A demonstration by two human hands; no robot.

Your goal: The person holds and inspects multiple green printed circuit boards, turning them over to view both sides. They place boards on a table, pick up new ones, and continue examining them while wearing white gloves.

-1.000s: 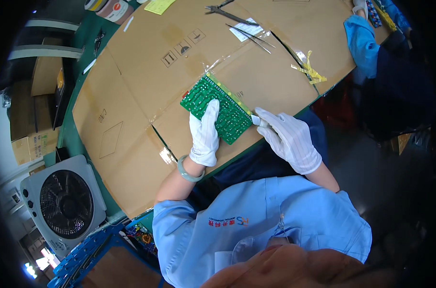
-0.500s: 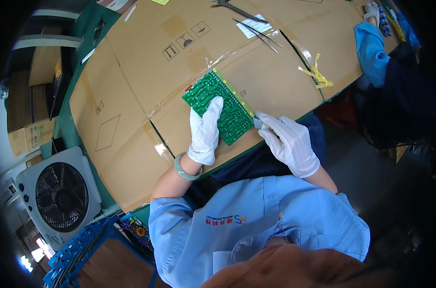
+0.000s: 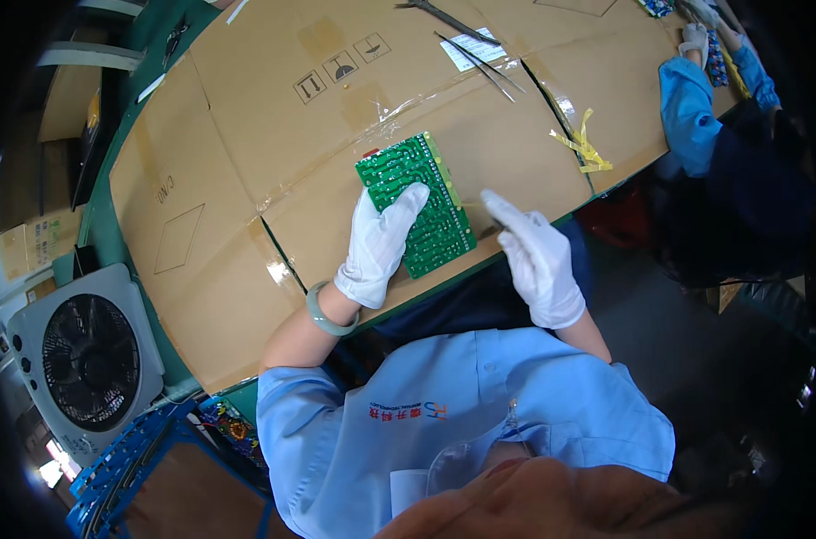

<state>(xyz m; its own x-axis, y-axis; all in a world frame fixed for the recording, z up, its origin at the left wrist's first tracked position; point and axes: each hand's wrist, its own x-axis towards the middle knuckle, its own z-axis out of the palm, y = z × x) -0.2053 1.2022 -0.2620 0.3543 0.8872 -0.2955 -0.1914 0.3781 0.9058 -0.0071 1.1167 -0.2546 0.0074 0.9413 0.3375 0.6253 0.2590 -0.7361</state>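
Leftmost, a grey box fan stood beside the green tabletop, with a blue rack below it. Brown cardboard, creased and taped along its seams, covered most of the surface. Next came a pale green bangle on the left wrist, then the white-gloved left hand. Its grip was closed on the near-left part of a green circuit board, thumb flat on top, the fingers beneath hidden. The board lay over the cardboard before the wearer, solder side up and slanted, with a yellow strip along its right long edge. Farther off, dark-handled pliers lay near tweezers, the latter crossing a white paper label. Right of the board, apart from it, was the gloved right hand, forefinger extended; whether its grip had hold of anything could not be told. Beyond lay crumpled yellow tape; at far right, a co-worker's blue sleeve.
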